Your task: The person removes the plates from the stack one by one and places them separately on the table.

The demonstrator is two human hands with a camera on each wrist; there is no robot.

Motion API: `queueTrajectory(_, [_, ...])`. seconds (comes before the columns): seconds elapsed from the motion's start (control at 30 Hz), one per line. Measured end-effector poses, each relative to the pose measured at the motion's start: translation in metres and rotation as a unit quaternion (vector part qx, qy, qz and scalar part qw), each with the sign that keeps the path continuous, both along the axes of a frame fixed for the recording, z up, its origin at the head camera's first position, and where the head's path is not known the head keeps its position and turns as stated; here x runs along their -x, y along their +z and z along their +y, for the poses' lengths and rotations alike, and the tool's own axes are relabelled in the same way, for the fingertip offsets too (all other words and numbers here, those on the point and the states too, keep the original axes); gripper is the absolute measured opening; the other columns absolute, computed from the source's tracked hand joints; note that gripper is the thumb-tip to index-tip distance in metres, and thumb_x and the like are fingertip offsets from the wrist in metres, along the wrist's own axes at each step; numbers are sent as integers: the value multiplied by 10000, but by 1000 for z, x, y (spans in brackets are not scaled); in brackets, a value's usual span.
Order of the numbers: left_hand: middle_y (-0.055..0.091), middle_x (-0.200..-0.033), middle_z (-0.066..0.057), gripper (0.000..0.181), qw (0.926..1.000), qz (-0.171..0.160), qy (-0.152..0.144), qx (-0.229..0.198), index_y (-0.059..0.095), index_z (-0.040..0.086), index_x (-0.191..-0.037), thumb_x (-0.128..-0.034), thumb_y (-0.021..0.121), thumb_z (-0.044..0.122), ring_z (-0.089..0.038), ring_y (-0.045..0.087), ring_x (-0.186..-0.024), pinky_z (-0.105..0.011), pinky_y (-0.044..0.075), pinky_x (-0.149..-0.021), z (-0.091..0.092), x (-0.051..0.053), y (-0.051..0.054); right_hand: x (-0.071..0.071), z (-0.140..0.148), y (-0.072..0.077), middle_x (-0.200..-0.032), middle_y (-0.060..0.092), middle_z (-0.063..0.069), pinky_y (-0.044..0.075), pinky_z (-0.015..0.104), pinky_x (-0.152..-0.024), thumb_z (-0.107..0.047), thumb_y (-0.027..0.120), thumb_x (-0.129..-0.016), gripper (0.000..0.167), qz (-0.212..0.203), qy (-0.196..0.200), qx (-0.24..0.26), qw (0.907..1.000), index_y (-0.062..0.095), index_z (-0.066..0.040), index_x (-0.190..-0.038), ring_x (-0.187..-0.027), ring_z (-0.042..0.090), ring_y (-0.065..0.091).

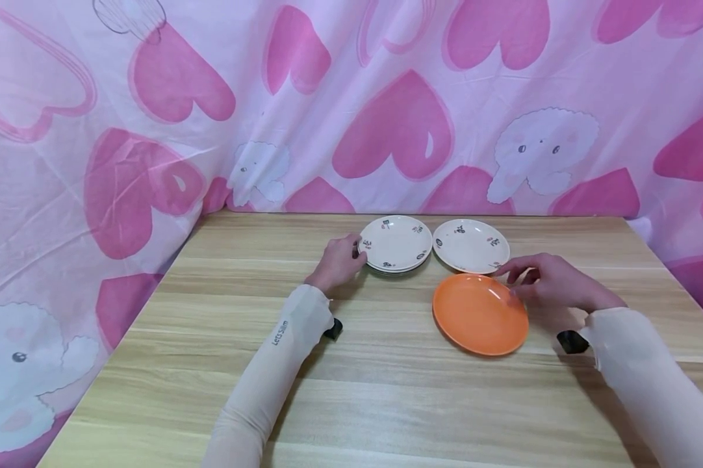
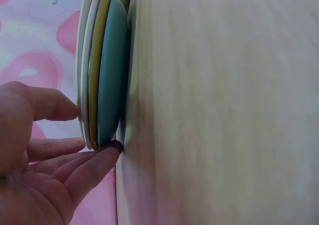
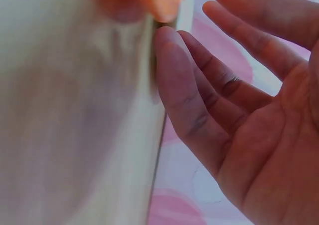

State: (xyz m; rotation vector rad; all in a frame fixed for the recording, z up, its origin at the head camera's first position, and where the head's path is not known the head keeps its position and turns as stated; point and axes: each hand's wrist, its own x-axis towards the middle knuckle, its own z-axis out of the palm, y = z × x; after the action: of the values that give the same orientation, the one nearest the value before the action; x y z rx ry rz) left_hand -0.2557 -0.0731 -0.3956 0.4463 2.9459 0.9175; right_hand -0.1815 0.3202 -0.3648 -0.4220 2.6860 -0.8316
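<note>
A stack of plates stands at the table's back, with a white patterned plate (image 1: 395,242) on top. Under the white rims in the left wrist view are a mustard-yellow plate (image 2: 98,70) and a teal plate (image 2: 113,70). My left hand (image 1: 338,263) is at the stack's left edge, its fingertips touching the rims. Right of the stack lies another white patterned plate (image 1: 471,246). In front of that one is an orange plate (image 1: 480,315). My right hand (image 1: 547,281) is by the orange plate's upper right edge, fingers loosely bent, nothing held.
The wooden table (image 1: 351,416) reaches back to a pink cloth (image 1: 305,130) with hearts and white cartoon animals. This cloth also hangs along the left side. Dark wrist devices (image 1: 572,341) sit under both sleeves.
</note>
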Motion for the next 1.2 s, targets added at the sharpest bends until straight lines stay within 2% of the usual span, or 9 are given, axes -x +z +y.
queueTrajectory(0.17, [679, -1040, -113, 334, 10000, 49, -22, -11, 608, 32, -1260, -958, 577, 169, -228, 595, -912, -323, 515, -792, 0, 0, -1, 10, -7, 11, -1032, 701, 91, 558, 259, -639, -72, 736, -871, 397, 135, 52, 115, 9998, 670, -73, -1262, -823, 162, 629])
queueTrajectory(0.37, [684, -1044, -117, 331, 10000, 28, -36, -42, 607, 30, -1257, -957, 578, 166, -225, 603, -903, -319, 526, -782, 0, 0, 0, 18, -20, 20, -1005, 692, 122, 569, 262, -637, -16, 697, -882, 369, 426, -11, 312, 9986, 655, -28, -1249, -787, 167, 633])
queueTrajectory(0.53, [683, -1017, -111, 320, 10000, -28, -34, -69, 607, 33, -1252, -960, 583, 164, -218, 609, -864, -291, 522, -725, 0, 0, 0, 28, -35, 23, -1174, 674, 181, 587, 266, -700, -111, 682, -925, 342, 500, -416, 296, 9974, 651, -45, -1260, -938, 244, 651])
queueTrajectory(0.63, [673, -966, -98, 272, 10000, -14, -39, -77, 621, 34, -1195, -958, 587, 163, -209, 599, -838, -261, 499, -692, 0, 1, 0, 35, -44, 24, -1283, 629, 205, 604, 289, -754, -159, 670, -945, 358, 518, -662, 425, 9956, 631, -37, -1279, -1043, 293, 636])
queueTrajectory(0.83, [630, -849, -80, 160, 10000, -55, -9, -65, 623, 58, -1059, -962, 576, 176, -201, 580, -755, -253, 477, -615, 0, 1, -1, 50, -60, 24, -1291, 600, 246, 617, 362, -837, -131, 642, -960, 380, 479, -659, 927, 9924, 586, 11, -1308, -1109, 365, 643])
queueTrajectory(0.9, [642, -873, -88, 170, 10000, -25, 29, -59, 626, 57, -1071, -960, 575, 176, -212, 591, -783, -284, 504, -650, 1, 1, -1, 54, -67, 24, -1290, 594, 245, 611, 361, -863, -128, 641, -960, 396, 351, -618, 1010, 9924, 573, 20, -1320, -1132, 372, 635])
queueTrajectory(0.97, [676, -953, -103, 228, 9999, 61, 59, -61, 634, 46, -1135, -954, 577, 171, -226, 617, -863, -322, 544, -754, 1, 2, 0, 58, -74, 24, -1276, 591, 236, 608, 355, -876, -140, 647, -960, 412, 220, -612, 1038, 9925, 564, 26, -1328, -1123, 359, 650])
queueTrajectory(1.1, [697, -1156, -132, 394, 9996, 143, 84, -211, 598, 15, -1310, -938, 585, 143, -249, 636, -1041, -365, 542, -964, 3, 2, 1, 65, -88, 19, -1202, 574, 239, 611, 365, -856, -120, 655, -956, 428, 10, -620, 1242, 9903, 541, 69, -1324, -986, 281, 717])
queueTrajectory(1.2, [687, -1227, -137, 448, 9995, 65, 107, -302, 567, 14, -1370, -941, 590, 139, -243, 635, -1093, -367, 534, -999, 4, 2, 2, 70, -99, 15, -1150, 575, 244, 613, 376, -834, -90, 650, -950, 422, -136, -716, 1443, 9868, 531, 89, -1312, -890, 228, 737])
